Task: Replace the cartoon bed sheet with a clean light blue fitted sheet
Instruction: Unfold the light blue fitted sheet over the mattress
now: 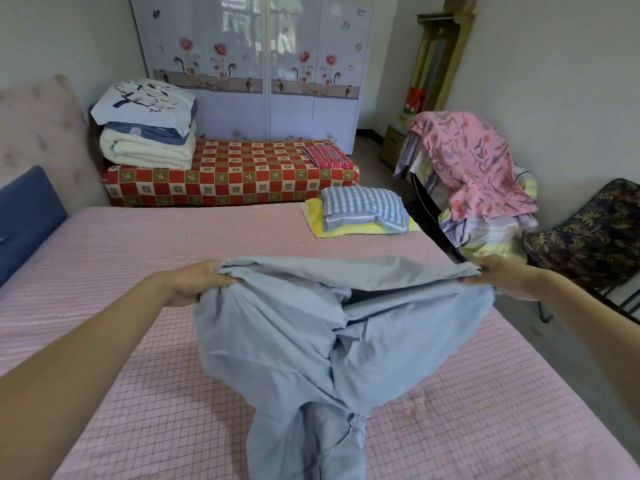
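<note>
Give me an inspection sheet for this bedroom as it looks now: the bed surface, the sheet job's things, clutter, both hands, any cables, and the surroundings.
Surface: pink checked mattress cover lies bare across the bed; no cartoon sheet seen on it.
Job's things: light blue fitted sheet held up bunched over the bed, lower end trailing on the cover, not yet spread.
Clutter: blue checked pillow on a yellow towel at the bed's far right corner; blue cushion at the left.
Grippers: left hand and right hand each grip the sheet's top edge.
Cables: nothing seen.
Surroundings: red checked daybed with stacked folded bedding; flowered wardrobe; pile of fabrics at right.
</note>
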